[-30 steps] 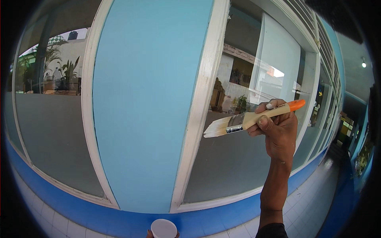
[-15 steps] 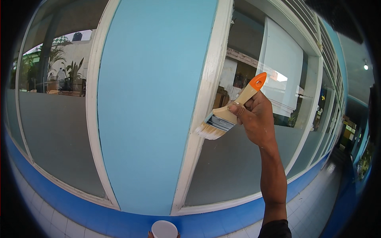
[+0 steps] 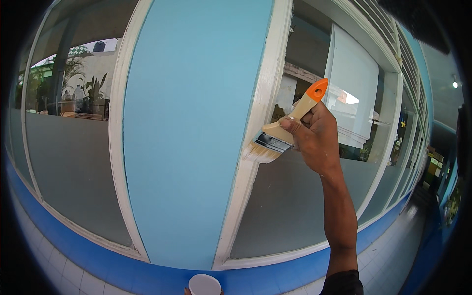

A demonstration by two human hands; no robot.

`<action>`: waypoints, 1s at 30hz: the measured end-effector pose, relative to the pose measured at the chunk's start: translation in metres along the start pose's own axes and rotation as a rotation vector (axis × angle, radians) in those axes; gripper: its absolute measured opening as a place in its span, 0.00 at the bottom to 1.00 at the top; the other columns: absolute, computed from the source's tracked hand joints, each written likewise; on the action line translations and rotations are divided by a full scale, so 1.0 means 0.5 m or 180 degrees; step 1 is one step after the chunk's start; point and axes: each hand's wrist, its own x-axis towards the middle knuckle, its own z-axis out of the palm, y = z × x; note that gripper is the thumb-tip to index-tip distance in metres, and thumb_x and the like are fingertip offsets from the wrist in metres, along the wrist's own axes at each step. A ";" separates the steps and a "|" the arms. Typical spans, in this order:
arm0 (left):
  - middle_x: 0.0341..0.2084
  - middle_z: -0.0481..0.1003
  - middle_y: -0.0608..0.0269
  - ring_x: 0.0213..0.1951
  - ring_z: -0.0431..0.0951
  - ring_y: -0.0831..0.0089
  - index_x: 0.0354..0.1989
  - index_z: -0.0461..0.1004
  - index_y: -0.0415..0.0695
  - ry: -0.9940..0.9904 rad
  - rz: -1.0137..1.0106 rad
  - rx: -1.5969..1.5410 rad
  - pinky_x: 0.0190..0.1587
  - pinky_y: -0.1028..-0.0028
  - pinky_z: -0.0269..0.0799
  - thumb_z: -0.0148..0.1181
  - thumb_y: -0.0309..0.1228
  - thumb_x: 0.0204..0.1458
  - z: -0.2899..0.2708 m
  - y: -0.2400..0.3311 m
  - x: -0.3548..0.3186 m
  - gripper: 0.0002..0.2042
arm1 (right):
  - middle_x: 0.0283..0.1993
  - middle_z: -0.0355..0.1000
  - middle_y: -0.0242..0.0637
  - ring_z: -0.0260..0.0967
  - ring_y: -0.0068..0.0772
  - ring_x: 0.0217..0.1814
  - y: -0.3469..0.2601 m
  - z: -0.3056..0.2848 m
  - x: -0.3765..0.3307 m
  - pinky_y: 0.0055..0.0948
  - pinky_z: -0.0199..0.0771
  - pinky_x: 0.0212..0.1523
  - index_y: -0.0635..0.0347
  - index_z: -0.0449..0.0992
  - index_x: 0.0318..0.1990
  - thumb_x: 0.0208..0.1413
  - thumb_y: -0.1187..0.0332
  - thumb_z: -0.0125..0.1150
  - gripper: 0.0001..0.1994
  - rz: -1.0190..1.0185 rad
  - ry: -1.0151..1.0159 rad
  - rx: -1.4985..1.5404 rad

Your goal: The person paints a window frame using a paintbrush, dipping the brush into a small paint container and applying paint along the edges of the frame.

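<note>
My right hand (image 3: 317,135) is closed round the wooden handle of a wide paintbrush (image 3: 290,123) with an orange tip and a metal band. Its bristles, whitened with paint, touch the white window frame (image 3: 252,129) to the right of a light blue wall panel (image 3: 189,123). At the bottom edge my left hand (image 3: 187,290) holds a white cup (image 3: 204,285); only its fingertips show at the cup's sides. What is inside the cup cannot be made out.
Glass windows (image 3: 73,162), frosted in their lower part, flank the panel. A white blind (image 3: 351,78) hangs behind the right-hand glass. Along the bottom runs a dark blue wall band (image 3: 162,271), with pale floor tiles (image 3: 64,275) below. A walkway (image 3: 408,226) stretches off at right.
My right hand and the paintbrush have moved slightly upward along the white frame. The cup in my left hand stays almost where it was.
</note>
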 end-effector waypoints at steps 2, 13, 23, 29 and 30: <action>0.62 0.67 0.54 0.63 0.67 0.48 0.67 0.61 0.52 0.0006 0.0054 0.0027 0.66 0.41 0.58 0.60 0.62 0.50 -0.006 -0.003 0.004 0.40 | 0.41 0.78 0.56 0.80 0.41 0.46 -0.004 0.000 0.005 0.36 0.78 0.50 0.72 0.68 0.48 0.56 0.68 0.68 0.19 -0.0069 0.0037 -0.0007; 0.62 0.68 0.55 0.63 0.67 0.48 0.67 0.61 0.53 0.0051 0.0029 -0.0292 0.65 0.40 0.60 0.61 0.62 0.49 -0.009 0.002 0.013 0.40 | 0.33 0.76 0.49 0.79 0.32 0.37 -0.024 -0.002 0.045 0.27 0.81 0.37 0.72 0.65 0.46 0.56 0.71 0.67 0.18 -0.0521 0.0250 -0.0089; 0.62 0.67 0.56 0.63 0.67 0.49 0.67 0.60 0.54 0.0220 0.0091 -0.0009 0.64 0.39 0.62 0.57 0.66 0.49 -0.018 0.006 0.011 0.41 | 0.36 0.78 0.55 0.81 0.41 0.40 -0.054 0.003 0.050 0.34 0.83 0.41 0.68 0.67 0.46 0.57 0.69 0.66 0.17 -0.0948 0.0635 -0.0630; 0.62 0.67 0.55 0.62 0.67 0.48 0.67 0.61 0.55 0.0233 0.0011 -0.0133 0.62 0.39 0.63 0.57 0.66 0.49 -0.014 0.013 0.007 0.41 | 0.34 0.78 0.54 0.82 0.41 0.38 -0.058 0.007 0.050 0.33 0.83 0.39 0.68 0.67 0.46 0.57 0.70 0.67 0.17 -0.1355 0.0866 -0.0863; 0.62 0.67 0.55 0.62 0.67 0.48 0.67 0.61 0.55 0.0231 0.0028 -0.0103 0.62 0.39 0.63 0.57 0.66 0.49 -0.014 0.015 0.007 0.40 | 0.33 0.78 0.53 0.82 0.40 0.38 -0.058 0.009 0.050 0.32 0.83 0.38 0.68 0.67 0.46 0.57 0.69 0.67 0.17 -0.1484 0.0947 -0.0857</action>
